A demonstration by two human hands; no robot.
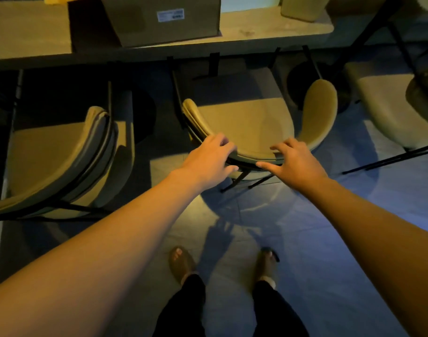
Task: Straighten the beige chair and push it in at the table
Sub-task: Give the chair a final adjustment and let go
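The beige chair (244, 117) stands in front of me with its curved backrest nearest me and its seat partly under the table (269, 37). Its thin black legs show below the backrest. My left hand (208, 159) rests on the left part of the backrest's top edge, fingers over it and thumb underneath. My right hand (293, 164) sits on the right part of the same edge, fingers spread and thumb pointing left along the rim. Both arms are stretched forward.
A second beige chair (62, 154) stands close on the left, a third (388, 113) on the right. A cardboard box (145, 18) sits on the table. My feet (183, 263) stand on the tiled floor behind the chair.
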